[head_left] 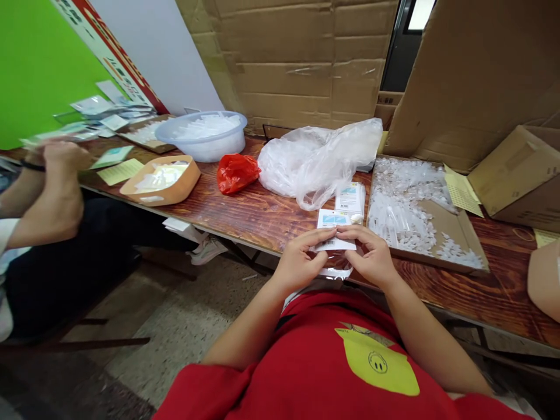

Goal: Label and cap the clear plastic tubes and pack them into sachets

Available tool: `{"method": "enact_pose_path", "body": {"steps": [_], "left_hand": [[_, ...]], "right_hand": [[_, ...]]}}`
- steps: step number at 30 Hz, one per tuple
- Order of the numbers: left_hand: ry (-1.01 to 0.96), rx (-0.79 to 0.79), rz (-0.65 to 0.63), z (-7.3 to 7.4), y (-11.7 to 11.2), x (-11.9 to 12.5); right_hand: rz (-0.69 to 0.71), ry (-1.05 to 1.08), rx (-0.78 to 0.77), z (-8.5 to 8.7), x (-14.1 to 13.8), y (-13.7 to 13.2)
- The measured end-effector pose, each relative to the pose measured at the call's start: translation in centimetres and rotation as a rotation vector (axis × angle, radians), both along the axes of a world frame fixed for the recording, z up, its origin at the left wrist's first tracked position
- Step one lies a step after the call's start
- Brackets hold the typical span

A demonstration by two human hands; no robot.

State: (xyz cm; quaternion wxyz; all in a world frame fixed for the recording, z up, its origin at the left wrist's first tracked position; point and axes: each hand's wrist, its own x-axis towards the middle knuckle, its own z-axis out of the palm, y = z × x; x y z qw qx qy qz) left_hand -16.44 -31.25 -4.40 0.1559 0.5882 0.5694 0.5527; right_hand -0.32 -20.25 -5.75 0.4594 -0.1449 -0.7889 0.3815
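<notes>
Just beyond the red shirt (301, 361), the left hand (301, 259) and the right hand (371, 255) are both clamped on a clear packet (335, 272) with a white card (333, 220), which lies between them at the near edge of the desk (245, 216). Its long axis runs away from the torso, the blue-printed end pointing to the far side and the see-through end toward the shirt. Fingers cover the card's middle, the print is too small to read, and glare breaks up the packet's outline; whether the card sits inside it cannot be told. Behind lies a card stack (350, 199), partly covered, with a cardboard tray (467, 236) of small translucent pieces to its right. A limb (545, 280) is cut off at the right edge. Farther back, a crumpled clear bag (315, 160) obscures whatever is under it, beside a red bag (237, 173). At far left, a co-worker's hands (61, 154) are blurred, their grip unreadable.
</notes>
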Motion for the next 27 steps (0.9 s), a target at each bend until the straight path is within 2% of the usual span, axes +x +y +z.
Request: {"method": "enact_pose_path", "body": {"steps": [8,19,22,27], "left_hand": [[0.203,0.203,0.043,0.0,-0.4,0.7],[0.323,0.438,0.12,-0.6,0.3,3.3],[0.33,0.413,0.055,-0.4,0.5,3.5],[0.302,0.183,-0.197,-0.2,0.6,3.2]], "right_hand": [[-0.048,0.09,0.215,0.7,0.8,-1.2],[-0.176,0.153,0.319,1.0,2.1,-1.9],[-0.168,0.149,0.308,0.9,3.1,-1.7],[-0.057,0.039,0.171,0.4,6.6,-0.9]]}}
